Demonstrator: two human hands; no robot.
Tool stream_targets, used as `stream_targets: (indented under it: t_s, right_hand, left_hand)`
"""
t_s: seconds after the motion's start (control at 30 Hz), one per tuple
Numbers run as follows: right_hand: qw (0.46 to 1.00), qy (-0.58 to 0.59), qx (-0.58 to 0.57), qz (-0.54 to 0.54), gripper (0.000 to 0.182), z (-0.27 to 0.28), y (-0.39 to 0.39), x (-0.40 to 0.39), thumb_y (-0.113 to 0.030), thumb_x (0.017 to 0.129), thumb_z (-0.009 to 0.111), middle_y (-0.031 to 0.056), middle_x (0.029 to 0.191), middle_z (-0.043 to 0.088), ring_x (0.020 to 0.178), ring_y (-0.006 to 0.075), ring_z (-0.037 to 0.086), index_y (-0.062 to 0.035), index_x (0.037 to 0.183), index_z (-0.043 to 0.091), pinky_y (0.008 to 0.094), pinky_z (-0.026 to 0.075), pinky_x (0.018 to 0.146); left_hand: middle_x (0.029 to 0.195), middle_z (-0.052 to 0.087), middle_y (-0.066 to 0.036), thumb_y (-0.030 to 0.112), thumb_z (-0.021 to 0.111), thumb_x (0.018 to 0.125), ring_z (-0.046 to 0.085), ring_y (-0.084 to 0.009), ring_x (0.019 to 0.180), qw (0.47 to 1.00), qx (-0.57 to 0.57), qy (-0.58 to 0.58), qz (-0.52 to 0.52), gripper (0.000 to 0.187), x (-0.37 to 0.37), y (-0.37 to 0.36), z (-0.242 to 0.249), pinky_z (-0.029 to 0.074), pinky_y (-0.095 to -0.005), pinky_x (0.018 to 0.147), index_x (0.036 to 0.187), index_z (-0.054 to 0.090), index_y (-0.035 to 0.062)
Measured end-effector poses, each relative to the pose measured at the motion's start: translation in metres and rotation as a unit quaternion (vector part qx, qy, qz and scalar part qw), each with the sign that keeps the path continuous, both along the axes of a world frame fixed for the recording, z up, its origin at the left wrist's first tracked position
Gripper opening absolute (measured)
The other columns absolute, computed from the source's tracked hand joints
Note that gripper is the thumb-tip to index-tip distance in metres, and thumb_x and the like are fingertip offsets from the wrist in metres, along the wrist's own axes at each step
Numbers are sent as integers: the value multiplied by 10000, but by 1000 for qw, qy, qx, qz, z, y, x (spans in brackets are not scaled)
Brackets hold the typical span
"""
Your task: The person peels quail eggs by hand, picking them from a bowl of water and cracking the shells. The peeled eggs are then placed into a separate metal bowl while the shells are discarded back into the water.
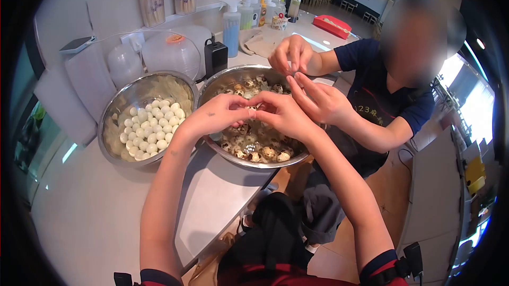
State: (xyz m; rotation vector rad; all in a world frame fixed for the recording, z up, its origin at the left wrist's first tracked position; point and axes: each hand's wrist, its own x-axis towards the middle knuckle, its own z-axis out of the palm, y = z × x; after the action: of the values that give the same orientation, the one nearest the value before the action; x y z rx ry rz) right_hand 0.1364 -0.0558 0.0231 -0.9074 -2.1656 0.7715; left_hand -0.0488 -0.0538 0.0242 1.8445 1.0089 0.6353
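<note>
Both my hands meet above a large steel bowl (297, 159) of water with speckled quail eggs and bits of shell in it. Between my fingertips is a quail egg (252, 110), mostly covered by them. My left hand (218, 113) pinches it from the left, and my right hand (281, 113) closes on it from the other side. To the left stands a second steel bowl (111, 145), tilted a little, holding many peeled white quail eggs (154, 129).
Across the bowl a co-worker (366, 84) holds both hands over its far right rim. Behind the bowls are a black box-shaped device (216, 57), a spray bottle (231, 28) with blue liquid and a beige cloth (260, 44). The counter edge (233, 209) runs below my arms.
</note>
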Motion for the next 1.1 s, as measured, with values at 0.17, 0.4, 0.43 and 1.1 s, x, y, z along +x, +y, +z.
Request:
stream_targets:
  t_s: [0.17, 0.4, 0.43, 1.1]
  right_hand:
    - [992, 116, -35, 19, 168, -9, 5, -1, -88, 760, 581, 57, 794, 602, 706, 105, 573, 4, 900, 566, 216, 446, 620]
    - [982, 182, -37, 38, 180, -4, 4, -1, -115, 775, 575, 63, 858, 597, 754, 111, 566, 14, 902, 584, 218, 443, 660]
    - [981, 187, -47, 34, 179, -4, 5, 0, -115, 775, 575, 57, 862, 597, 758, 106, 561, 12, 900, 587, 221, 442, 664]
    - [966, 30, 258, -16, 65, -12, 6, -6, -13, 757, 504, 130, 765, 499, 680, 309, 506, 1, 804, 463, 359, 391, 586]
  left_hand:
    - [802, 571, -38, 251, 544, 816, 519, -67, 663, 978, -128, -163, -9, 311, 5, -3, 3, 428, -178, 624, 973, 551, -18]
    - [748, 579, -22, 206, 589, 775, 514, -74, 684, 990, -40, -133, 24, 241, 0, 4, -4, 419, -202, 636, 902, 610, 2]
    - [750, 579, -17, 192, 605, 758, 508, -68, 687, 985, -46, -163, 28, 245, 2, 2, -3, 412, -200, 631, 915, 610, 3]
    - [673, 566, -3, 145, 616, 722, 491, -49, 620, 995, -32, -94, 18, 231, 5, -1, 1, 372, -184, 577, 894, 612, -9]
